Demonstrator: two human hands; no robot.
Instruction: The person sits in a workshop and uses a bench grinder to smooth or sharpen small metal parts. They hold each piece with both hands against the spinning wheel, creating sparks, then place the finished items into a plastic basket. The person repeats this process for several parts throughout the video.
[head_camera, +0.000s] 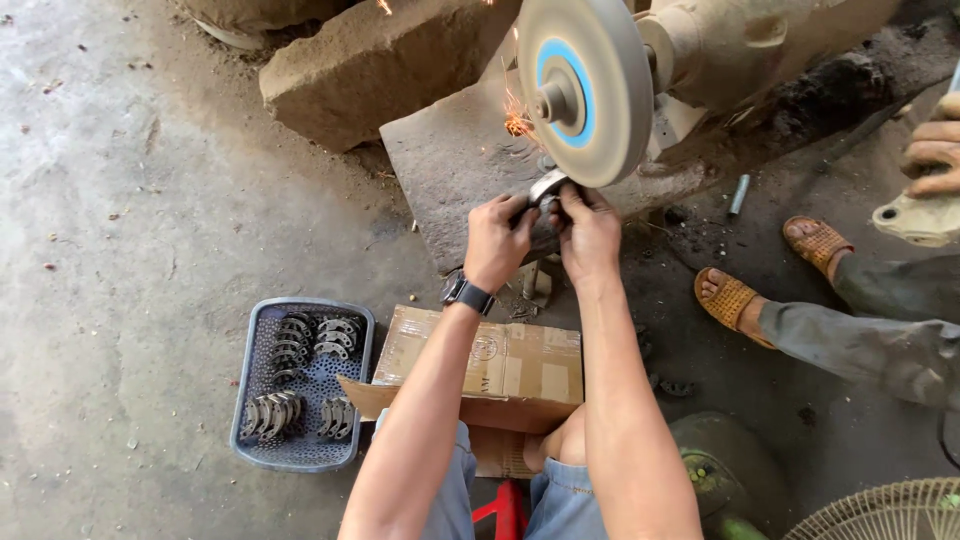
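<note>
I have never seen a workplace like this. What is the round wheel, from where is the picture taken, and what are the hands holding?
The picture comes from a camera worn on the person's head, looking down at their own arms. The wheel is a grinding wheel turned by a motor; sparks fly off at its left side. The left hand, with a watch on its wrist, and the right hand together press a small metal part against the wheel's lower edge. On the floor to the left stands a grey basket with rows of curved metal pieces. A cardboard box lies in front of the person's knees. At the right sits another person in sandals, holding a pale metal piece.
</note>
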